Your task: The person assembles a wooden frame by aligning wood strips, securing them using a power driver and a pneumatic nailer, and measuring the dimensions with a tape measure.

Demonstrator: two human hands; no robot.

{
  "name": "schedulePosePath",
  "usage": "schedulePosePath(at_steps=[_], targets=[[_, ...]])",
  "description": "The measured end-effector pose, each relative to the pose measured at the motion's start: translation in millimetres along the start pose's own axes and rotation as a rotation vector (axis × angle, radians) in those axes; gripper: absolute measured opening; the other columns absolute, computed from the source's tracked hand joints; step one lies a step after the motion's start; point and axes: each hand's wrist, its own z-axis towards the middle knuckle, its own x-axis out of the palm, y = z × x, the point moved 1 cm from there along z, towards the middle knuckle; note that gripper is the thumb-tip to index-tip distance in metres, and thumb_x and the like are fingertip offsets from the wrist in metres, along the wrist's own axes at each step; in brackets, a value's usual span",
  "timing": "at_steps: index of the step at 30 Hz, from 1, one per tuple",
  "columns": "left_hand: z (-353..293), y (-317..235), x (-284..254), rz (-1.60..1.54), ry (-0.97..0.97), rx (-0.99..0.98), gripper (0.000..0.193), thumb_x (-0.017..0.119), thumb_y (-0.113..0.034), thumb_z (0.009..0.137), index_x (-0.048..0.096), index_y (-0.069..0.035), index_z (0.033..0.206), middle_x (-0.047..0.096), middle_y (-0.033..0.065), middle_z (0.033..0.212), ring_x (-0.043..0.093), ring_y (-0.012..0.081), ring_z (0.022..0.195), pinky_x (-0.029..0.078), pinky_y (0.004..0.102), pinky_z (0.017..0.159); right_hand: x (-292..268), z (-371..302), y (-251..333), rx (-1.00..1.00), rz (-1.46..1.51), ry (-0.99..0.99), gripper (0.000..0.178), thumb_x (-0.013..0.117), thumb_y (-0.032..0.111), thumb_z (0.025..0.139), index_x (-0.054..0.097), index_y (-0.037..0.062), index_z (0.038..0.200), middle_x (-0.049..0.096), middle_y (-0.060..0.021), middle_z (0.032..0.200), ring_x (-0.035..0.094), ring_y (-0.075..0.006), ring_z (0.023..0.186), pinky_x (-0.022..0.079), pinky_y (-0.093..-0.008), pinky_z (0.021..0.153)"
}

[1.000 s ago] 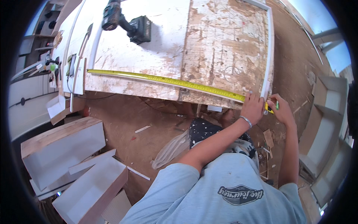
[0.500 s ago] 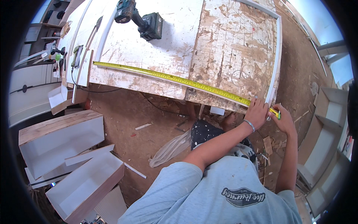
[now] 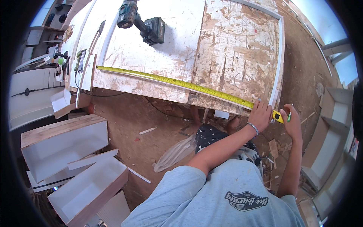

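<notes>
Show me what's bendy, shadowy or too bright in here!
In the head view, edges of the pale cabinet at left bow near the black rim; same view, a shadow falls right of the drill, and the white tabletop looks very bright.

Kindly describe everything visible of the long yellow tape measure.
The yellow tape measure has a thin, seemingly metal blade with dark markings, extended along the near edge of the worn white and brown table. The bare left hand covers part of the blade; the yellow and black case sits past the corner, beside the bare right hand.
</notes>
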Motion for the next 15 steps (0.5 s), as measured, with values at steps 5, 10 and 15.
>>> schedulePosePath(at_steps=[5,10,15], targets=[[0,1,3,0.011,-0.049,0.006,0.020,0.059,-0.026,0.093,0.060,-0.006,0.097,0.060,0.0140,0.097,0.056,0.0298,0.103,0.034,0.0483,0.108,-2,-6,5,-0.075,0.040,-0.059,0.040,0.066,0.032,0.097,0.061,0.0006,0.122,0.066,-0.0204,0.118,0.063,-0.0362,0.114,0.047,-0.0416,0.098],[2,0,0,0.011,-0.025,0.009,0.020,0.060,-0.025,0.092,0.060,-0.006,0.096,0.059,0.0143,0.094,0.056,0.0312,0.100,0.034,0.0489,0.107,-1,-12,2,-0.065,0.059,-0.071,0.040,0.066,0.030,0.097,0.061,0.0015,0.124,0.065,-0.0194,0.122,0.061,-0.0363,0.118,0.046,-0.0421,0.101],[3,-2,-2,0.006,-0.021,0.014,0.021,0.061,-0.025,0.091,0.060,-0.004,0.096,0.058,0.0145,0.095,0.056,0.0315,0.100,0.034,0.0487,0.107,3,-14,-6,-0.075,0.046,-0.080,0.039,0.067,0.030,0.096,0.060,0.0030,0.125,0.064,-0.0183,0.123,0.059,-0.0360,0.120,0.045,-0.0428,0.102]])
